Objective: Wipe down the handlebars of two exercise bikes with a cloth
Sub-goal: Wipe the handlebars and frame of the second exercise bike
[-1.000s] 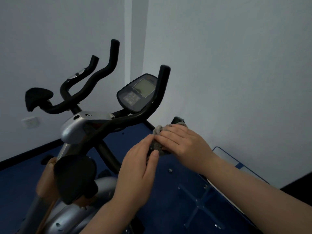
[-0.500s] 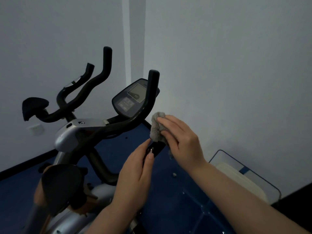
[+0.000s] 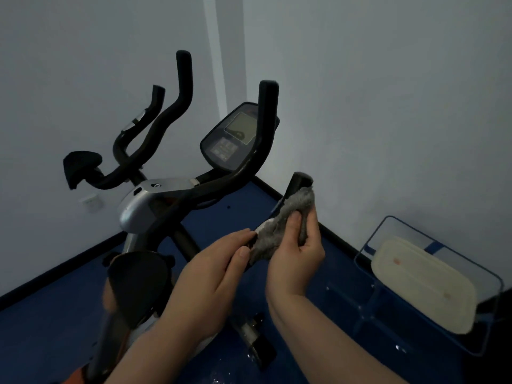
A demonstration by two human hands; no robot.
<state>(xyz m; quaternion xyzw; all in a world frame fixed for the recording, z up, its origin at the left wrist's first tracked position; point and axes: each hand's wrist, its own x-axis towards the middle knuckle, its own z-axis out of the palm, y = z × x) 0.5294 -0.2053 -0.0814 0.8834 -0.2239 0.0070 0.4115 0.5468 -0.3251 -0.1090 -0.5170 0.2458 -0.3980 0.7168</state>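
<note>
The right hand [image 3: 297,245] wraps the grey cloth [image 3: 282,220] around the near handlebar [image 3: 297,182], fingers [image 3: 293,221] curled tight; the left hand [image 3: 219,261] pinches the bar below — wiping is underway. Next, probably the upright handlebar [image 3: 267,112] — then the far bike.

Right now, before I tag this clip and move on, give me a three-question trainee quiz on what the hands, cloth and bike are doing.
1. True or false: the grey cloth is wrapped on a low black grip at the bike's right side.
2. Which hand clutches the cloth? A) left hand B) right hand C) neither
3. Fill in: the display console sits between the two tall ______.

Key
1. True.
2. B: the right hand clutches it; the left hand pinches the bar end just below the cloth.
3. Handlebars.
</note>
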